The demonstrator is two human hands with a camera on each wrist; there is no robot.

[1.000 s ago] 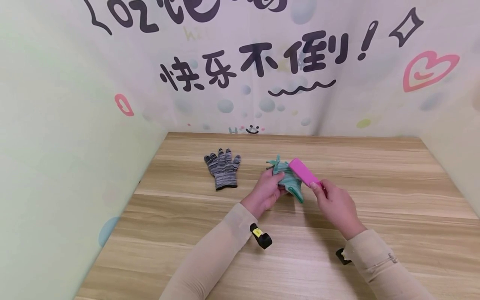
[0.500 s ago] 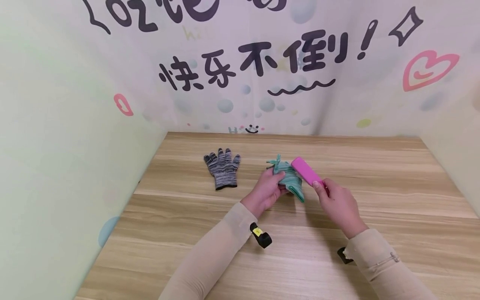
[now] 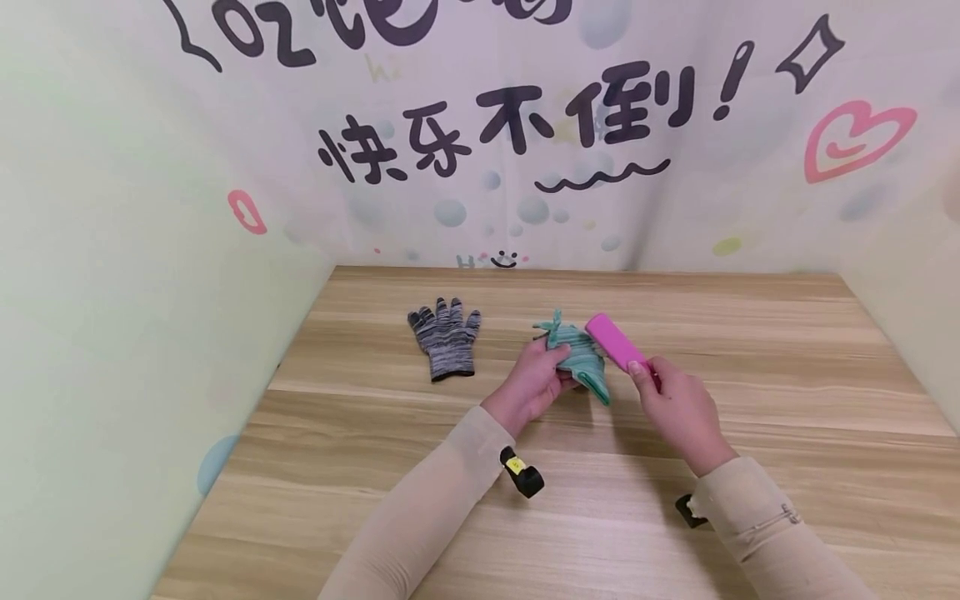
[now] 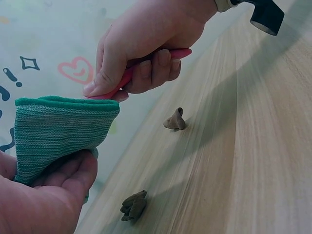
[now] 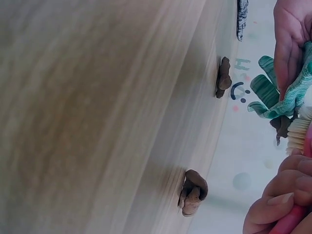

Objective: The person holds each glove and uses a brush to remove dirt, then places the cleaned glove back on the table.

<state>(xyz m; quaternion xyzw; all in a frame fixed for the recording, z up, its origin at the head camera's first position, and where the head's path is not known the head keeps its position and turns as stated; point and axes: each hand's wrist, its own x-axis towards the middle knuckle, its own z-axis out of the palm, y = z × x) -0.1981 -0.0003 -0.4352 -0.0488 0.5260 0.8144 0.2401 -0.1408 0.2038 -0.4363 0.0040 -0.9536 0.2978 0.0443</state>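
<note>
My left hand (image 3: 531, 379) holds a green striped knit glove (image 3: 581, 354) up over the table, with the thumb on top of it. My right hand (image 3: 678, 412) grips a pink brush (image 3: 611, 340) by its handle. In the right wrist view, the pale bristles (image 5: 298, 131) are against or very close to the glove. Beside them a dark brown lump (image 5: 281, 126) shows at the glove's fabric; whether it is stuck there is unclear. The glove's cuff (image 4: 68, 101) faces up in the left wrist view, and the bristles are hidden there.
A grey-and-black knit glove (image 3: 452, 340) lies flat to the left on the wooden table (image 3: 360, 467). Two brown, crumpled lumps, one upper (image 4: 174, 119) and one lower (image 4: 134, 205), lie on the table in the left wrist view. A printed curtain (image 3: 420, 208) hangs behind.
The brush and right hand have shifted slightly to the right and away. The green glove has barely moved in the left hand.
</note>
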